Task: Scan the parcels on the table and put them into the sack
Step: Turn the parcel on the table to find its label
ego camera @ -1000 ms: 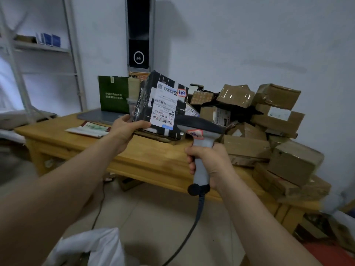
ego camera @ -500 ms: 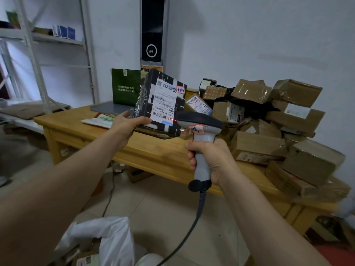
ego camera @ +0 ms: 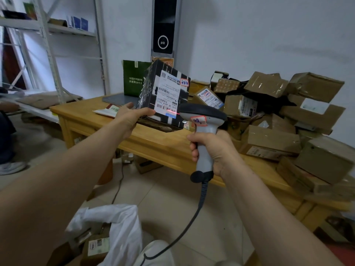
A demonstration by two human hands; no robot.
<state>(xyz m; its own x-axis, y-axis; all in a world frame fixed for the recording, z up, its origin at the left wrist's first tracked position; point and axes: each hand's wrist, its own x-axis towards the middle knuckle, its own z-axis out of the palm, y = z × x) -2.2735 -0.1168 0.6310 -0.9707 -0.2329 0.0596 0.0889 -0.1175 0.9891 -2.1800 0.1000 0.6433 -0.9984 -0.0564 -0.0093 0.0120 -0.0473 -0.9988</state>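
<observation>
Our left hand (ego camera: 132,120) gripped the black parcel (ego camera: 151,93) above the table's (ego camera: 153,144) left half, our right hand (ego camera: 216,152) clenched the scanner (ego camera: 203,117), red beam on the label (ego camera: 167,97)

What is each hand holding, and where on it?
Left hand grips the black parcel by its lower left corner; right hand grips the scanner by its handle.

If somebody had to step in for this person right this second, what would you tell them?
The left hand grips the black parcel above the table.
The right hand grips the scanner; its red line lies on the label.
The sack stands open on the floor, a labelled box already inside.
Left: bag this one, then scan the brown pile of parcels.
</observation>
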